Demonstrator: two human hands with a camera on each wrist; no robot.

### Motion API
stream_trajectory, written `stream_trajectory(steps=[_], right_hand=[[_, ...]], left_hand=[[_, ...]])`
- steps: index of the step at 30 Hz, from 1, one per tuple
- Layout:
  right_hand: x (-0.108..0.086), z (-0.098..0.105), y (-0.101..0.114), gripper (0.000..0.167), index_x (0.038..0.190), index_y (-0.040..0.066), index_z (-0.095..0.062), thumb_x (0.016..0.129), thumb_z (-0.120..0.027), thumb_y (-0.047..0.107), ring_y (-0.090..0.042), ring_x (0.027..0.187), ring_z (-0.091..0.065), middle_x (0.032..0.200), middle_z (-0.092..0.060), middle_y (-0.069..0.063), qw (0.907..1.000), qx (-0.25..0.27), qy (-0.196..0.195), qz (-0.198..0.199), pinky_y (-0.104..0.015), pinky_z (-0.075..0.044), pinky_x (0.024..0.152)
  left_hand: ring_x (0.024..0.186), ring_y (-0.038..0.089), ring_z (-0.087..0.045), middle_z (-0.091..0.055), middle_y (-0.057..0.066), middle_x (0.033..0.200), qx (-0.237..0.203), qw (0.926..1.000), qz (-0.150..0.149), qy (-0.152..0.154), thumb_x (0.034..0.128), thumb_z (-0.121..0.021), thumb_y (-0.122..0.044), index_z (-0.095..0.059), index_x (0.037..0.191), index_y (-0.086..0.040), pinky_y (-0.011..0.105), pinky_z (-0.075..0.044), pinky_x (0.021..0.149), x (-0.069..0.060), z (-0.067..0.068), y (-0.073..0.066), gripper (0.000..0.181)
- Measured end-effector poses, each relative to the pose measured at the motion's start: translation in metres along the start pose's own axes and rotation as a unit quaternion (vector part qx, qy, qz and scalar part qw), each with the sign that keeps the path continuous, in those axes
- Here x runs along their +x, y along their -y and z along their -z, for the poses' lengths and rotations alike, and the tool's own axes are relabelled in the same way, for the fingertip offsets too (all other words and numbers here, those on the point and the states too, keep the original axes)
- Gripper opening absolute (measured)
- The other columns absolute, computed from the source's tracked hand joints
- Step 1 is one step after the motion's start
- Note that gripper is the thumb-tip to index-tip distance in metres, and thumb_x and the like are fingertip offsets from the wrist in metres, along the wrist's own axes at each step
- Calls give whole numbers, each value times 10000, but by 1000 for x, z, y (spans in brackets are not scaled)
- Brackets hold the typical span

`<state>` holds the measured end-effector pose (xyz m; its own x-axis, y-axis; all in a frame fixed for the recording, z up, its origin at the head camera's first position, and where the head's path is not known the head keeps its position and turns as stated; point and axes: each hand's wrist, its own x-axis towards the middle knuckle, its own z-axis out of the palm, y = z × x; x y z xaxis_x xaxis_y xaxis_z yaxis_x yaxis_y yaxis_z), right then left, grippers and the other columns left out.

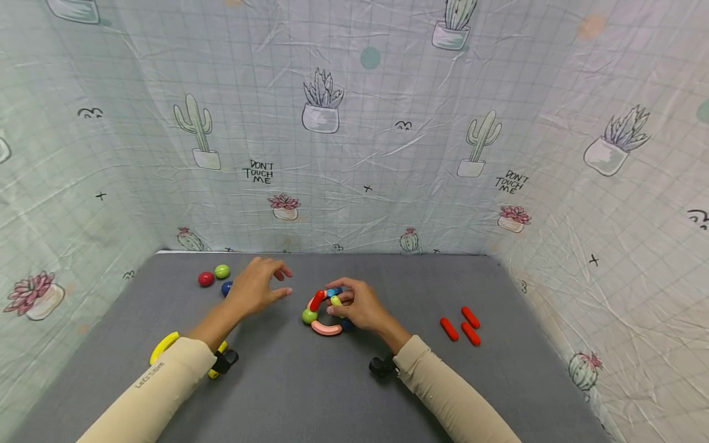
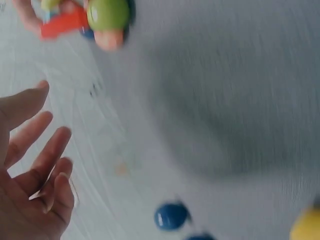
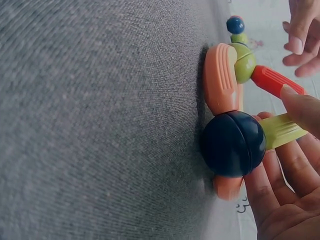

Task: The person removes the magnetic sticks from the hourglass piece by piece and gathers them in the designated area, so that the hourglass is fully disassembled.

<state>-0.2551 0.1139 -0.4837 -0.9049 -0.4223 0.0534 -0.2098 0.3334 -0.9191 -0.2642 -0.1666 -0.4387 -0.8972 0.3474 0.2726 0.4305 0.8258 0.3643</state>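
On the grey table stands a ring-like build of toy balls and rods. A green ball (image 1: 309,316), a salmon curved rod (image 1: 327,329) and a dark blue ball (image 3: 233,143) form its near side. From the green ball a red rod (image 3: 277,81) slants upward. My right hand (image 1: 360,306) pinches a yellow-green rod (image 3: 282,131) between thumb and fingers; that rod rises from the dark blue ball. To the left of the build, my left hand (image 1: 256,286) hovers with spread, relaxed fingers and holds nothing. Light blue and dark blue parts at the build's far side are partly hidden.
Three red rods (image 1: 470,333) lie at the right. A red ball (image 1: 206,279), a green ball (image 1: 222,271) and a blue ball (image 1: 226,288) sit back left. Yellow curved pieces (image 1: 164,347) lie partly under the left forearm. A patterned cloth (image 1: 365,135) hangs behind the table.
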Motion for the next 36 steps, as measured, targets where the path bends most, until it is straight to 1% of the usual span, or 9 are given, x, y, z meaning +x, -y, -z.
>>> stream_trajectory(steps=[2,5,9,12,15,19,26,31,36], right_hand=[[-1,1,0,509,1398,91,-656,919,-829,70,-128,908,-782,1035,-823,-73,10000,-26,-9,-8,-308,-621,829],[-3,2,-1,512,1399,122,-653,921,-827,69,-149,926,-785,1054,-818,-77,9999,-109,-84,-20,-340,-626,844],[-6,4,-1,527,1392,143,-643,909,-837,59,-172,953,-785,1090,-809,-84,9993,-269,-240,-22,-352,-631,840],[-9,6,-2,488,1334,101,-649,893,-854,63,-178,952,-779,1104,-802,-95,9982,-469,-364,35,-333,-631,817],[-11,7,-2,392,1209,94,-695,865,-884,77,-151,914,-757,1075,-792,-72,9964,-727,-441,33,-294,-620,786],[-12,9,-4,291,1080,98,-753,836,-912,94,-92,839,-713,986,-776,-28,9931,-1118,-341,6,-244,-598,754],[-12,8,-5,250,1036,118,-767,837,-918,135,-50,795,-670,920,-759,23,9846,-1723,-272,123,-228,-569,735],[-14,6,-3,246,1002,140,-747,830,-922,125,-49,777,-645,888,-725,38,9788,-1979,-434,282,-232,-556,723],[-16,3,-4,252,964,162,-736,813,-937,143,-60,777,-671,881,-732,44,9690,-2289,-735,571,-226,-559,717]], left_hand=[[1075,319,-617,-760,71,1062,-227,9995,-46,236,886,-883,-278,-759,1125,-161,492,-519,849,0,-8,-9,293],[1069,305,-627,-761,53,1060,-528,9969,-57,581,892,-878,-285,-757,1147,-157,474,-522,859,-2,-21,-18,309],[1019,270,-633,-768,19,1010,-774,9935,-79,834,868,-900,-289,-755,1125,-155,430,-511,838,-3,-35,-25,324],[969,248,-629,-763,-20,946,-928,9921,-67,847,843,-920,-257,-754,1094,-155,392,-483,816,-3,-44,-25,318],[923,232,-623,-746,-41,904,-1030,9912,-30,826,831,-928,-230,-755,1062,-150,371,-461,808,-4,-49,-24,299],[904,209,-603,-724,-40,891,-1039,9909,78,858,816,-939,-233,-750,979,-179,354,-443,803,-4,-53,-22,256],[902,194,-589,-700,-38,879,-997,9913,11,864,796,-951,-263,-746,923,-189,364,-446,804,-4,-60,-19,253],[882,160,-571,-690,-24,891,-1002,9913,8,849,789,-955,-283,-752,937,-173,357,-461,803,-4,-62,-18,274],[870,150,-560,-684,-17,889,-947,9923,41,801,784,-958,-276,-743,926,-164,352,-465,801,-5,-63,-20,281]])
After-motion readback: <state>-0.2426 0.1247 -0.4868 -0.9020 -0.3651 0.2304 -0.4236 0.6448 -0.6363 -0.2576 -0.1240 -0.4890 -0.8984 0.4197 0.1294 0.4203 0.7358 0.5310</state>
